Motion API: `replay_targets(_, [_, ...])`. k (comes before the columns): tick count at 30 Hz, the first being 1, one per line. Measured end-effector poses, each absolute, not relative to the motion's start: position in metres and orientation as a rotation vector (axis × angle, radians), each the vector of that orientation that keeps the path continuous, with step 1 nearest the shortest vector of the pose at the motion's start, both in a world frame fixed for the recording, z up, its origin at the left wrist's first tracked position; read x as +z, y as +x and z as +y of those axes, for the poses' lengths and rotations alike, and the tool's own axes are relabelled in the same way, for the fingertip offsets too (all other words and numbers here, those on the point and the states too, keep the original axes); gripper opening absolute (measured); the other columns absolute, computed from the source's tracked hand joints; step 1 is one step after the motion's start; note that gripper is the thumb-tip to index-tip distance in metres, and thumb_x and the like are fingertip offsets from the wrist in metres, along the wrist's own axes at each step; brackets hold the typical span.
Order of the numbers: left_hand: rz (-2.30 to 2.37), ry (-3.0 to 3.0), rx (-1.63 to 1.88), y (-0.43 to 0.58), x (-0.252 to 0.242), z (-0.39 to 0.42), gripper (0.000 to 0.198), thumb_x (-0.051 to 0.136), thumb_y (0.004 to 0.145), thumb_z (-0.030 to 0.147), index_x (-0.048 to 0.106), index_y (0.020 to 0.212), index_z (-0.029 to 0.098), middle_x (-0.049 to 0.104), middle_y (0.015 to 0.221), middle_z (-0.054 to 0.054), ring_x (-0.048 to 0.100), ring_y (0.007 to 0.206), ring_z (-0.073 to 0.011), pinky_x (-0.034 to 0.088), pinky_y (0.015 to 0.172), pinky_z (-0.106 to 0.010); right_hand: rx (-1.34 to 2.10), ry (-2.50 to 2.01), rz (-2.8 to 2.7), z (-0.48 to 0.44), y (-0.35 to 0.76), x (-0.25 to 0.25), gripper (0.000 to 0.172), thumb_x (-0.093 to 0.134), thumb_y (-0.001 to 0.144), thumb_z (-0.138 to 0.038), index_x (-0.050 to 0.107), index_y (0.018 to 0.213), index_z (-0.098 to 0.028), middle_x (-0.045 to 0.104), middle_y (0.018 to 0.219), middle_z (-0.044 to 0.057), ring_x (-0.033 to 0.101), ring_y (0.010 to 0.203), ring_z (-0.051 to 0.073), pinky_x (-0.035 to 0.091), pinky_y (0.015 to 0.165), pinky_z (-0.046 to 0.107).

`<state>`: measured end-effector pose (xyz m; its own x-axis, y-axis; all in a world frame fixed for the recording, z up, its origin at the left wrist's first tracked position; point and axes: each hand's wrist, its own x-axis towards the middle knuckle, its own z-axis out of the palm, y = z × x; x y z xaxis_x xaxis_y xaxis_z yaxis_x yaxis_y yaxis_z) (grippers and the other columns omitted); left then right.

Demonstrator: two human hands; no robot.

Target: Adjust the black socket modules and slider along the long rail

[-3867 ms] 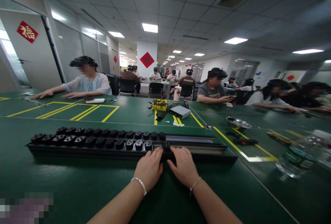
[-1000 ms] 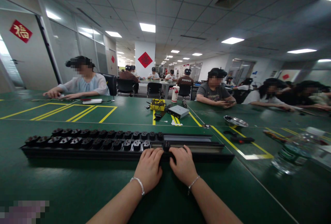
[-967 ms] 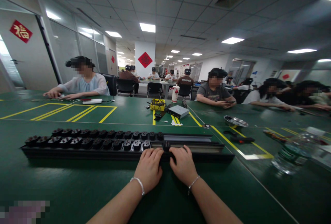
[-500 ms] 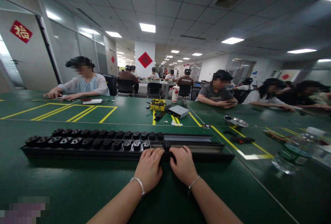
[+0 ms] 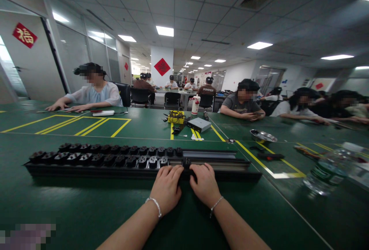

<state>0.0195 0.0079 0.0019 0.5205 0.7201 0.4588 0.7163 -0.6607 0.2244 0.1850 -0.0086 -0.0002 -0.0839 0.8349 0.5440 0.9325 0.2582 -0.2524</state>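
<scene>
1. Your left hand and your right hand lie side by side, almost touching, on the near edge of a long black rail.
2. Your fingers are bent and lie over the rail's edge. The tips are tucked down out of sight, so I cannot tell if either hand grips anything or just rests there.
3. A small black piece sits on the rail just past your fingertips, at the gap between your two hands. I cannot tell if a finger touches it.
4. To the left of your left fingers, two rows of black plugs fill the rail all the way to its far left end. The closest plugs are just beside those fingers.
5. To the right of your right fingers, the rail shows bare grey slots.
6. The rail lies flat on a green table with yellow lines on it.
7. A thin bracelet is on each wrist, behind your fingers.
8. Well off to the right of your right fingers is a clear water bottle. It looks blurry.
9. Far past your fingers are a metal bowl, a yellow box and a grey box.
10. Other people sit on the far side of the table, well apart from your hands.
</scene>
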Motion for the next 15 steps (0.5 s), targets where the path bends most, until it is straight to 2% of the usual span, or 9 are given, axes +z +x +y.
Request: replay_targets(15, [1.291,2.695,0.78,0.0196,0.0048,0.0074,0.056,0.048,0.066,0.016,0.043,0.121,0.024,0.049,0.125,0.0,0.038,0.111,-0.0216,0.022,0.1,-0.038,-0.225,-1.619,-1.932,-0.0076,0.1845,0.0002,0.021,0.047,0.074,-0.016,0.055,0.092,-0.023,0.063,0.088,0.0,0.052,0.086,0.015,0.024,0.09,0.033])
